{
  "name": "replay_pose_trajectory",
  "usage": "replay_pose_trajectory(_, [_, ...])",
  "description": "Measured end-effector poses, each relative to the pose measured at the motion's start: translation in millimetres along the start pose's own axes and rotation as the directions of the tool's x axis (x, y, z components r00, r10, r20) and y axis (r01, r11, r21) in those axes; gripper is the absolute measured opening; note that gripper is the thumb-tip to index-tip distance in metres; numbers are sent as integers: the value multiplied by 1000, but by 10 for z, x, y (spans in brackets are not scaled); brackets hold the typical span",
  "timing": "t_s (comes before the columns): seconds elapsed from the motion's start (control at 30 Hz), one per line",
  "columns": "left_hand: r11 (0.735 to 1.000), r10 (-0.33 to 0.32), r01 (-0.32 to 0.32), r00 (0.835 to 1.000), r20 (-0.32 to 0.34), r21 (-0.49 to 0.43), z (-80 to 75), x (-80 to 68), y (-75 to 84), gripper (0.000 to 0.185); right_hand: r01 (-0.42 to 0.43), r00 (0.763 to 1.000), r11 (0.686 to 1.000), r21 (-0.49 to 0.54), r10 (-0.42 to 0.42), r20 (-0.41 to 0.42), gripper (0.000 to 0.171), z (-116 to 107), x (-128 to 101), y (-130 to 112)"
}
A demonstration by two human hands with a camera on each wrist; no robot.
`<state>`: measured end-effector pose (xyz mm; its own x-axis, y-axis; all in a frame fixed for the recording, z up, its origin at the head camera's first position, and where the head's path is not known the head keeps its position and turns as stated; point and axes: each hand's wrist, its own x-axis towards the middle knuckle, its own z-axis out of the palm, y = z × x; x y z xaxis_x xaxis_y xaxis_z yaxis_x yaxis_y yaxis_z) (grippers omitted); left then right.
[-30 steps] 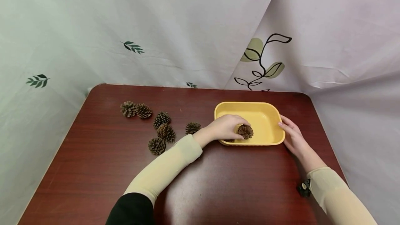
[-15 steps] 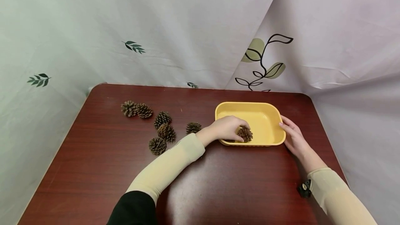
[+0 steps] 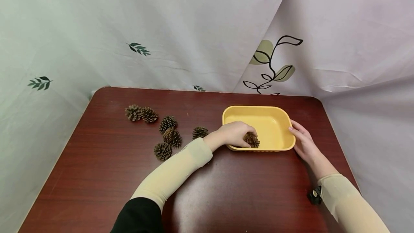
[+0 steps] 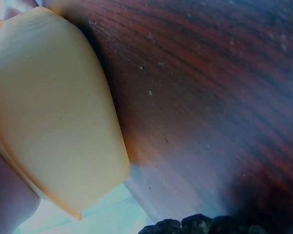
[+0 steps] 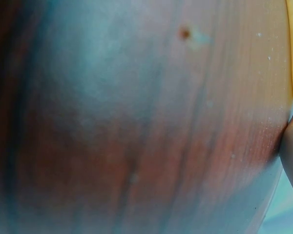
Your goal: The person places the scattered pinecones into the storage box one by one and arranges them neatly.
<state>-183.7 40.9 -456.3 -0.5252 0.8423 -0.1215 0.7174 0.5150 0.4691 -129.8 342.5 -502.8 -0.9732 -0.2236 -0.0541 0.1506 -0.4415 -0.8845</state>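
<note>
Left hand: curled round a cone, low inside the tray at its near left corner.
Right hand: fingers straight, laid flat against the tray's right wall, gripping nothing.
Tray: yellow, on the counter, right of centre.
Loose cones: six on the counter left of the tray, nearest one just beside the left wrist.
Backdrop: pale cloth with leaf prints, behind the tray.
</note>
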Motion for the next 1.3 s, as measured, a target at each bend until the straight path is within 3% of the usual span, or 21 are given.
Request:
replay_pose_trajectory(0.17, [999,14,-14,1000,-11,-29,-11,-1,-5,41,2,1000,1000,3,-2,0,46,-8,-3,-5])
replay_pose_trajectory(0.67, [999,-14,13,1000,26,50,8,5,14,40,-6,1000,1000,13,6,0,43,5,-17,-17])
replay_pose_trajectory(0.9, [1000,21,-21,1000,21,15,-2,-3,-11,34,-5,1000,1000,7,5,3,42,5,-16,-14])
replay_pose_trajectory(1.3, [998,55,-58,995,84,39,-78,-47,-21,33,-17,1000,999,-32,18,8,41,15,-7,-16])
